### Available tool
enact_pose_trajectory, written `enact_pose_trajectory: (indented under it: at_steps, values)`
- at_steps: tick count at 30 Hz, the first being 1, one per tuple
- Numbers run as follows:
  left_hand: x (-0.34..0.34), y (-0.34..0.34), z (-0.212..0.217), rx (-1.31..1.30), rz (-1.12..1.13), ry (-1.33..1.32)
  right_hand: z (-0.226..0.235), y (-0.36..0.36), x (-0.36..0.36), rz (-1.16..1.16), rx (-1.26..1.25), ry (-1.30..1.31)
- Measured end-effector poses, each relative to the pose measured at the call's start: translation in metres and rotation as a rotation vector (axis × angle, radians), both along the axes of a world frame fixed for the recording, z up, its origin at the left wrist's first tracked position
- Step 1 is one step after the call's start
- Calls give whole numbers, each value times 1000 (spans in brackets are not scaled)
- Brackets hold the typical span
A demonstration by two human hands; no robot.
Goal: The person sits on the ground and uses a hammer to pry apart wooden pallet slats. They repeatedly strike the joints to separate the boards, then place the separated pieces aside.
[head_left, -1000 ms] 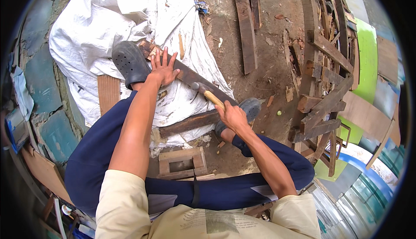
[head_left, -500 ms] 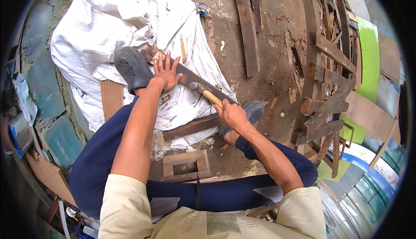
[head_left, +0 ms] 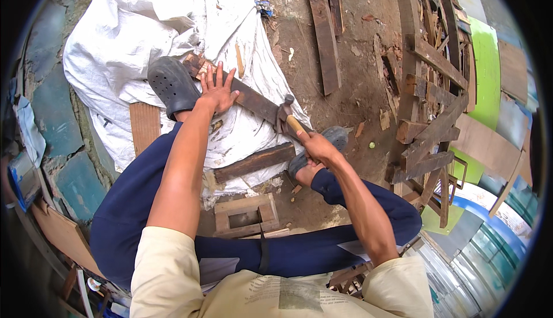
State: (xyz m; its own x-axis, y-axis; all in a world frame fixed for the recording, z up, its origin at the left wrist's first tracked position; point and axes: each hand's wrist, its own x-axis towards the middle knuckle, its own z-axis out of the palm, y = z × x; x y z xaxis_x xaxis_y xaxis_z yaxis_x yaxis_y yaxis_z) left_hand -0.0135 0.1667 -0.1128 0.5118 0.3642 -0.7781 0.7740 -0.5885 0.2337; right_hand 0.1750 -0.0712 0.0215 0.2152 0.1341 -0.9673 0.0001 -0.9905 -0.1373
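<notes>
Our left hand (head_left: 218, 89) flat, fingers spread wide, pressing dark plank (head_left: 242, 93) near its far end. Our right hand (head_left: 317, 147) wrapped tight round wooden handle of hammer (head_left: 286, 116); hammer head resting on same plank, at near-right end, well apart from left hand. Plank lying slantwise over white tarp (head_left: 144, 24). Black clog (head_left: 171, 84) just beside plank, left of left hand. Second dark board (head_left: 255, 161) below plank, also on tarp.

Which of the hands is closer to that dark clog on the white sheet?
Left. The left hand presses the plank right beside the clog; the right hand grips the hammer, farther away.
</notes>
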Motion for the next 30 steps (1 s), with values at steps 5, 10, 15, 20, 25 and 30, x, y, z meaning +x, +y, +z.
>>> enact_pose_trajectory:
  at_steps: [5,10,15,20,25,30]
  values:
    - [4,-1,0,-2,-7,20,-31,-32,-29,-609,87,72]
    - [0,-1,-2,9,1,8,-23,-11,-41,-913,211,168]
    - [2,-1,1,-3,8,23,-74,-20,-43,-1007,174,164]
    - [-1,-2,-1,13,9,20,-44,15,-88,-410,330,-279]
    - [4,-1,2,-2,-2,34,-54,42,-91,-161,317,-407]
    - [2,-1,1,5,19,45,-63,23,-129,64,302,-507]
